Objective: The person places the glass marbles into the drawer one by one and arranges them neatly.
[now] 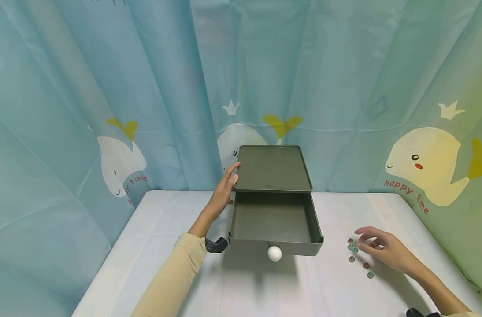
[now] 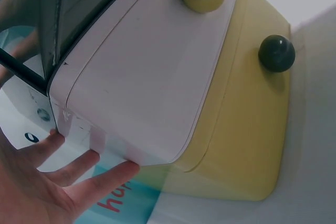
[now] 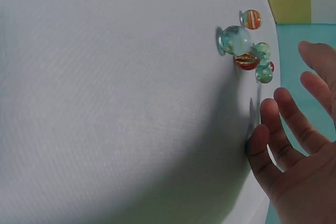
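A dark green drawer (image 1: 249,246) with a white knob (image 1: 274,253) is pulled out from under the matching green top (image 1: 273,168) of a small chest. My left hand (image 1: 221,196) lies along the chest's left side, fingers spread against it in the left wrist view. Lower tiers show there: a pale one (image 2: 142,72) with a yellow knob and a yellow one (image 2: 247,114) with a dark knob. On the table at right, my right hand (image 1: 387,250) hovers at several glass marbles (image 1: 351,259), thumb and fingertips apart. Green and red-swirled marbles (image 3: 252,19) show in the right wrist view.
The chest stands on a white-covered table (image 1: 153,246). Behind the table hangs a blue-green curtain (image 1: 336,88) printed with whales. A dark wrist strap (image 1: 216,245) sits on the left forearm close to the drawer's front left corner.
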Tool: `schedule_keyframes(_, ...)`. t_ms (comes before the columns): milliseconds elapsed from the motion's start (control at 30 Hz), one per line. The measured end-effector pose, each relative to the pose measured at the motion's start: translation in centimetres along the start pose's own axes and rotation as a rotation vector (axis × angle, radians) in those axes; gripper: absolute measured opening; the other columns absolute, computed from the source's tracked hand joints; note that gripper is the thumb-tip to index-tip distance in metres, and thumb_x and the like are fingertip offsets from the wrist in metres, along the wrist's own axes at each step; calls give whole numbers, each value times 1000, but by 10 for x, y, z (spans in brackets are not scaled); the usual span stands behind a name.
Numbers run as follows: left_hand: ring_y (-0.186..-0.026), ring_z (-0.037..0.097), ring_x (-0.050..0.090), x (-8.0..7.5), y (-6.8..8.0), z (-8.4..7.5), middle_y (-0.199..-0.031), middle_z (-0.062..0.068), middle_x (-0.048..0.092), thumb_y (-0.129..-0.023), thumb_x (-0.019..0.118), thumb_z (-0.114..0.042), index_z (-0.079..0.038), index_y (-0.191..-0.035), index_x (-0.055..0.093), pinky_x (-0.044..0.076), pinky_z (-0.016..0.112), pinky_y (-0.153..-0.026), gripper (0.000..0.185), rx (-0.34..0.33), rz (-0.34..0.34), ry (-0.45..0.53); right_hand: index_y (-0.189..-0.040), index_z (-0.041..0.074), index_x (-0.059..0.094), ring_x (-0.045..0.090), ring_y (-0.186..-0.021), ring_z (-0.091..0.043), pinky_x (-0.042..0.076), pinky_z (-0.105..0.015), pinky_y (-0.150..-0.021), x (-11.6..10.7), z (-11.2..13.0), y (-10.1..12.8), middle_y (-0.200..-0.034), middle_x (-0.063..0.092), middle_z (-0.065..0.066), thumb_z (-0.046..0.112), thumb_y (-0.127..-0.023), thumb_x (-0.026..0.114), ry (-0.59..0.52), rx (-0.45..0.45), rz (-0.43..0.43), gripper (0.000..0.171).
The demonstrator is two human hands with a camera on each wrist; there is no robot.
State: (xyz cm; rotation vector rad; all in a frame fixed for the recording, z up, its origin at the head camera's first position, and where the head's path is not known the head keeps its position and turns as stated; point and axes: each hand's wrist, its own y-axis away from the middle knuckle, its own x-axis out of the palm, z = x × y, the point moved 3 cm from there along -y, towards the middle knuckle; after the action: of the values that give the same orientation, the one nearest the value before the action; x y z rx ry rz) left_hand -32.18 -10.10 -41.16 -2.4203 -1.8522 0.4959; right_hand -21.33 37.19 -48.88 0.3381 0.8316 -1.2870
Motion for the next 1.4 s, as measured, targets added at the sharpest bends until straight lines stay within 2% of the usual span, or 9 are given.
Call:
schedule_keyframes(400,-147,41,32,0,0,-1,-169,2,18,-108,35,-47,-36,-163,27,51,73,-85,56,3,3,-14,-116,6,70,60,-71,-5,47,-24,-61,5,-4,0,-90,69,-8,6,-89,78,16,-20,24,28)
schedule_keyframes(767,-147,42,32,0,0,0,-169,2,18,-108,35,-46,-35,-163,27,50,74,-86,56,5,6,-10,-107,10,73,53,-66,-3,43,-25,-57,5,-4,-5,-85,67,1,1,-86,78,55,-29,25,24)
schedule_keyframes(1067,-146,45,32,0,-2,1,-170,8,14,-110,31,-41,-28,-165,22,50,74,-87,57,-21,22,-2,-105,15,75,52,-67,-2,42,-25,-60,8,-5,-6,-90,64,6,6,-85,81,91,8,39,22)
schedule_keyframes(1133,-148,44,29,0,-1,-3,-171,9,12,-111,31,-38,-26,-166,21,49,74,-88,57,-29,31,4,-104,16,75,52,-67,-2,41,-25,-60,8,-5,-5,-90,64,6,7,-86,81,90,24,37,21)
schedule_keyframes(1233,-150,44,26,0,5,-17,-171,11,12,-111,32,-35,-23,-166,21,48,74,-90,58,-33,42,11,-103,16,74,51,-67,-2,40,-25,-60,8,-4,-5,-90,64,6,8,-86,81,99,38,27,19)
schedule_keyframes(1400,-147,46,30,1,14,-35,-170,13,15,-110,33,-34,-21,-165,24,48,74,-91,58,-27,43,12,-101,15,73,50,-67,-2,41,-25,-59,10,-4,-3,-91,63,4,9,-86,81,114,67,19,18)
